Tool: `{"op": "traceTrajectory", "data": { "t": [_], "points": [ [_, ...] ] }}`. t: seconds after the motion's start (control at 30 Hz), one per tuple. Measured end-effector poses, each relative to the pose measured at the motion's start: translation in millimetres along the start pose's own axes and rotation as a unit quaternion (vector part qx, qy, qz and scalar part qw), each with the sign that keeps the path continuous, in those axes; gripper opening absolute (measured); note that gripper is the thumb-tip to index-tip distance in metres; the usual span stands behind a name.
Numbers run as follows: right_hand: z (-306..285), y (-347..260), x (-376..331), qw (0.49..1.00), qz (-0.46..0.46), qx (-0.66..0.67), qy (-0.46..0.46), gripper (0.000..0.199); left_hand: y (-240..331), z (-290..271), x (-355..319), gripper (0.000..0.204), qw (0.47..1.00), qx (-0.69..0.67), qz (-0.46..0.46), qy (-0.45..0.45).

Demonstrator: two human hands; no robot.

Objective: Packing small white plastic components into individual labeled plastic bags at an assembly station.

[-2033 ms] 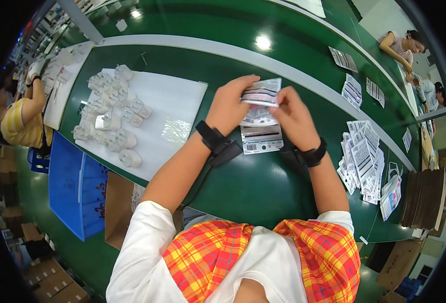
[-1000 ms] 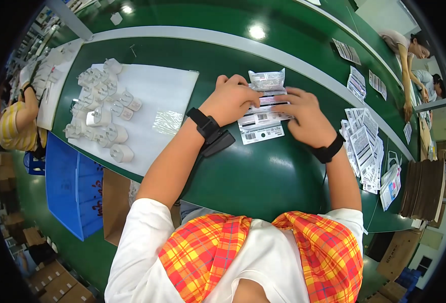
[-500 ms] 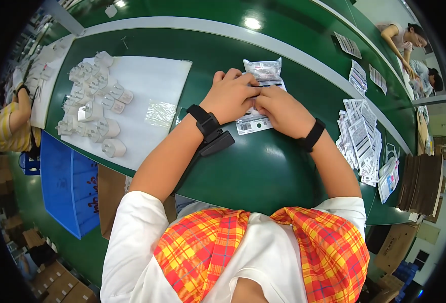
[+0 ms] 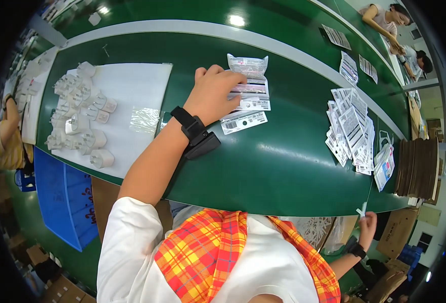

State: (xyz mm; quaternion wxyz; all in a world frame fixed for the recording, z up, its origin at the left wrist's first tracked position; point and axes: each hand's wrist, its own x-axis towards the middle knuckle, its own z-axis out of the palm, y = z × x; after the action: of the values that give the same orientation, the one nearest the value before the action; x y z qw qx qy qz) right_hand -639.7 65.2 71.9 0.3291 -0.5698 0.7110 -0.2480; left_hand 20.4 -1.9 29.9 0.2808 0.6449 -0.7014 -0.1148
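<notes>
My left hand (image 4: 214,95) lies over the left side of a white printed plastic packet (image 4: 257,90), fingers bent and pressing on it. The packet has a crinkled silvery upper end. Another printed packet with a barcode and a round hole (image 4: 253,120) sticks out beneath it. Beyond the table's front edge on the right, my right hand (image 4: 368,227) is closed on a small pale strip (image 4: 362,209). The strip's material is too small to make out.
White plug adapters (image 4: 81,96) cluster on a white sheet (image 4: 144,83) at left. Printed packets (image 4: 354,129) are piled at right, beside a stack of brown cardboard (image 4: 417,166). A blue bin (image 4: 63,197) stands below the table at left. Co-workers sit at the far right and left.
My right hand has left the packet and swung down to the right, past the table's edge, with a pale strip in its fingers. My left hand has stayed on the packet.
</notes>
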Motion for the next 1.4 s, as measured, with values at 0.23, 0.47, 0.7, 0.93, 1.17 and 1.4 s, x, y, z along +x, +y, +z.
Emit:
{"op": "traceTrajectory", "data": {
  "t": [0.23, 0.47, 0.7, 0.93, 1.17, 1.4],
  "points": [
    [77, -123, 9, 0.943, -0.155, -0.273, 0.113, 0.033, 3, 4, 4, 0.025, 0.989, 0.128, 0.054, 0.05],
    [326, -320, 100, 0.899, -0.371, -0.084, -0.219, 0.06, 10, -12, -14, 0.028, 0.991, 0.117, -0.058, 0.013],
    [396, -379, 205, 0.89, -0.399, -0.119, -0.186, 0.05, -11, 0, 2, 0.03, 0.993, 0.067, 0.01, 0.094],
    [401, -394, 174, 0.826, -0.507, -0.159, -0.189, 0.032, -31, 2, 6, 0.03, 0.994, 0.041, -0.008, 0.097],
    [398, -361, 83, 0.706, -0.651, -0.137, -0.243, 0.02, -33, -2, 3, 0.034, 0.997, 0.035, -0.029, 0.064],
    [391, -371, 91, 0.636, -0.605, -0.238, -0.416, 0.019, -34, 15, -3, 0.041, 0.994, 0.085, 0.005, 0.07]
  ]
}}
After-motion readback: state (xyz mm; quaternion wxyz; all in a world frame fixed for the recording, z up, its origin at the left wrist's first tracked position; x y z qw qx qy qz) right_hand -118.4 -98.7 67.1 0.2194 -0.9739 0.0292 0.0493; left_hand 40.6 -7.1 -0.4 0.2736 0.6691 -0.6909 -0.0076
